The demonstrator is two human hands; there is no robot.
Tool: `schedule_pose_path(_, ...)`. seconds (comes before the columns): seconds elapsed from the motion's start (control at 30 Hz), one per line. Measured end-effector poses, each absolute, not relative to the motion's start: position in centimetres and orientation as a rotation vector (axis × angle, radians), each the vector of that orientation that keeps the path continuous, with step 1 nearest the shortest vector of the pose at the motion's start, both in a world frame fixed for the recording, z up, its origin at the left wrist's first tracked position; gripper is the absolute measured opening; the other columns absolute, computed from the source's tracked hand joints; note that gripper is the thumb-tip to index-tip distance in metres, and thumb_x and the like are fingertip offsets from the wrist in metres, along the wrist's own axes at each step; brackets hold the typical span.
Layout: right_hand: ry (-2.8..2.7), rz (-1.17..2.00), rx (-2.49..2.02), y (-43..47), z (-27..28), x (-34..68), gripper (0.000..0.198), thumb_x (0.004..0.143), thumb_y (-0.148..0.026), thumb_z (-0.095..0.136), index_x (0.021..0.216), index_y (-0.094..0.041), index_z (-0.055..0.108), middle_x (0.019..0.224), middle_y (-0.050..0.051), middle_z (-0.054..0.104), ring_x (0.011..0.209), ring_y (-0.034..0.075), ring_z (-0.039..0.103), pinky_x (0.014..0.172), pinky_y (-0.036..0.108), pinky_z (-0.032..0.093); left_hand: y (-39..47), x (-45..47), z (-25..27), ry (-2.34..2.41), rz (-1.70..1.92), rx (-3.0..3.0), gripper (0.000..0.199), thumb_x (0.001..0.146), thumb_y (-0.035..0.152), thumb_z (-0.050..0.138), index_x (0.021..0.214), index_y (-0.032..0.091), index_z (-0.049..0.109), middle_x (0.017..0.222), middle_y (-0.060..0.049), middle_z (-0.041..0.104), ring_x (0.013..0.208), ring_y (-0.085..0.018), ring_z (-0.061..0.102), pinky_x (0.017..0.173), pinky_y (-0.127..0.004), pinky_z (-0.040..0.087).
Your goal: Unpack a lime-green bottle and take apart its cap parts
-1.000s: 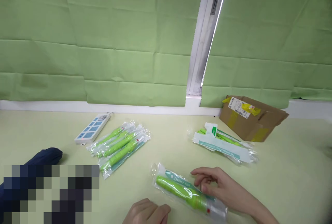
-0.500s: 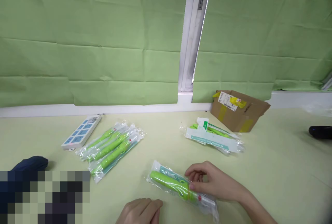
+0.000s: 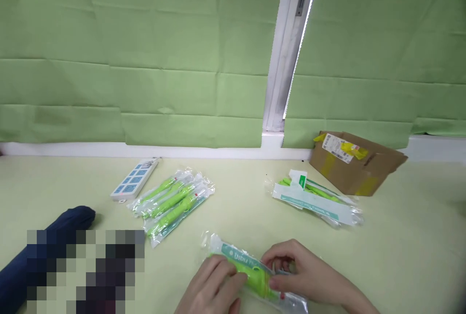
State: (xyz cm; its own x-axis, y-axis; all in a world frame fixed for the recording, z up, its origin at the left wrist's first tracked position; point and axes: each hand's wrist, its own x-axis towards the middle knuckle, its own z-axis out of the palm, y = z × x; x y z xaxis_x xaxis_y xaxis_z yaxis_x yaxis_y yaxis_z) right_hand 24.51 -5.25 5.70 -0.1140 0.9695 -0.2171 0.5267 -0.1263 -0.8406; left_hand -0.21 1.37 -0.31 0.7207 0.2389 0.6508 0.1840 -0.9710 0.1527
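In front of me lies a clear plastic bag with a bright green, stick-shaped item (image 3: pixel 257 280) and a printed white and teal card inside. My left hand (image 3: pixel 214 287) is curled over the bag's left part, its fingertips on the green item. At the right part of the bag, my right hand (image 3: pixel 309 275) pinches it between thumb and bent fingers. Both hands partly cover the item, so its exact kind cannot be told. Several similar bagged green items (image 3: pixel 174 214) lie in a row to the left. More bags with cards (image 3: pixel 309 200) lie stacked beyond my right hand.
A white power strip (image 3: pixel 134 180) with blue sockets lies at the back left. An opened cardboard box (image 3: pixel 338 168) with yellow tape stands at the back right. A dark blue folded umbrella-like thing (image 3: pixel 69 224) lies at the left, partly pixelated. Green sheets (image 3: pixel 174 61) cover the window behind.
My left hand has moved up and right from the table onto the bag. My right hand keeps its hold. The view has turned slightly left.
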Motion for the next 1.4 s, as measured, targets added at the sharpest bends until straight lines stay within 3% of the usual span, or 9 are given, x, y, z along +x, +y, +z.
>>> schedule_pose_path(0.1, -1.689, 1.148, -1.641, -5.0, 5.6, 22.4, 0.018, 0.073, -0.025, 0.075, 0.090, -0.021, 0.079, 0.088, 0.003, 0.073, 0.086, 0.022, 0.062, 0.075, 0.029, 0.048, 1.4, 0.1, 0.6, 0.324, 1.036, 2.956, 0.029, 0.091, 0.010, 0.054, 0.120, 0.016, 0.058, 0.102, -0.012, 0.069, 0.095, -0.028, 0.065, 0.082, -0.041, 0.057)
schedule_pose_path(0.23, -1.722, 1.093, -1.608, -4.5, 5.5, 20.2, 0.012, 0.068, -0.020, 0.077, 0.080, -0.021, 0.077, 0.084, 0.001, 0.073, 0.088, 0.023, 0.064, 0.077, 0.029, 0.049, 1.8, 0.2, 0.6, 0.377, 0.885, 2.956, 0.028, 0.093, 0.018, 0.060, 0.120, 0.016, 0.057, 0.100, -0.011, 0.068, 0.090, -0.026, 0.066, 0.082, -0.043, 0.058)
schedule_pose_path(0.37, -1.704, 1.015, -1.597, -4.2, 5.3, 20.7, 0.010, 0.080, -0.027, 0.071, 0.086, -0.020, 0.076, 0.090, 0.003, 0.075, 0.091, 0.023, 0.065, 0.082, 0.030, 0.051, 2.5, -0.5, 0.9, 0.412, 0.696, 2.917, 0.039, 0.095, 0.033, 0.062, 0.129, 0.015, 0.052, 0.105, -0.011, 0.068, 0.091, -0.025, 0.067, 0.086, -0.044, 0.058)
schedule_pose_path(0.5, -1.686, 0.940, -1.598, -3.8, 4.7, 22.0, 0.013, 0.085, -0.031, 0.067, 0.086, -0.019, 0.073, 0.088, 0.004, 0.073, 0.086, 0.021, 0.064, 0.081, 0.031, 0.052, 2.8, -0.8, 1.4, 0.458, 0.617, 2.951, 0.029, 0.094, 0.018, 0.056, 0.122, 0.016, 0.055, 0.113, -0.011, 0.067, 0.112, -0.030, 0.063, 0.102, -0.057, 0.049)
schedule_pose_path(0.7, -1.689, 0.910, -1.606, -3.4, 3.4, 21.8, 0.019, 0.092, -0.035, 0.061, 0.086, -0.022, 0.073, 0.087, 0.003, 0.071, 0.083, 0.022, 0.065, 0.075, 0.031, 0.049, 2.7, -0.8, 1.1, 0.619, 0.529, 2.988, 0.042, 0.095, 0.010, 0.044, 0.137, 0.013, 0.046, 0.132, -0.015, 0.061, 0.126, -0.034, 0.054, 0.109, -0.063, 0.041)
schedule_pose_path(0.87, -1.688, 0.908, -1.598, -3.2, 2.9, 22.1, 0.027, 0.095, -0.042, 0.058, 0.085, -0.022, 0.073, 0.086, 0.005, 0.072, 0.083, 0.024, 0.065, 0.074, 0.032, 0.050, 2.4, -0.7, 1.8, 0.670, 0.537, 2.871, 0.040, 0.101, 0.020, 0.038, 0.141, 0.016, 0.043, 0.139, -0.011, 0.056, 0.133, -0.029, 0.047, 0.118, -0.056, 0.031)
schedule_pose_path(1.0, -1.614, 0.897, -1.597, -2.9, 3.4, 21.9, 0.033, 0.085, -0.054, 0.065, 0.083, -0.023, 0.076, 0.080, 0.006, 0.073, 0.080, 0.026, 0.065, 0.071, 0.033, 0.052, 2.3, -0.6, 1.9, 0.679, 0.579, 2.802, 0.038, 0.100, 0.022, 0.040, 0.137, 0.017, 0.046, 0.133, -0.010, 0.058, 0.129, -0.028, 0.048, 0.119, -0.054, 0.027)
schedule_pose_path(1.13, -1.510, 0.903, -1.578, -2.7, 4.1, 21.0, 0.041, 0.075, -0.064, 0.069, 0.082, -0.024, 0.075, 0.071, 0.005, 0.070, 0.075, 0.025, 0.064, 0.067, 0.032, 0.053, 2.3, -0.5, 1.5, 0.670, 0.659, 2.705, 0.036, 0.094, 0.019, 0.047, 0.130, 0.018, 0.051, 0.125, -0.008, 0.061, 0.123, -0.025, 0.050, 0.118, -0.050, 0.027)
schedule_pose_path(1.4, -1.503, 0.953, -1.526, -2.9, 3.8, 21.4, 0.043, 0.078, -0.066, 0.067, 0.075, -0.023, 0.068, 0.073, 0.003, 0.066, 0.074, 0.023, 0.061, 0.068, 0.032, 0.051, 2.8, -0.4, 1.9, 0.648, 0.783, 2.453, 0.032, 0.089, 0.021, 0.063, 0.121, 0.022, 0.059, 0.116, -0.003, 0.064, 0.113, -0.021, 0.055, 0.113, -0.043, 0.031)
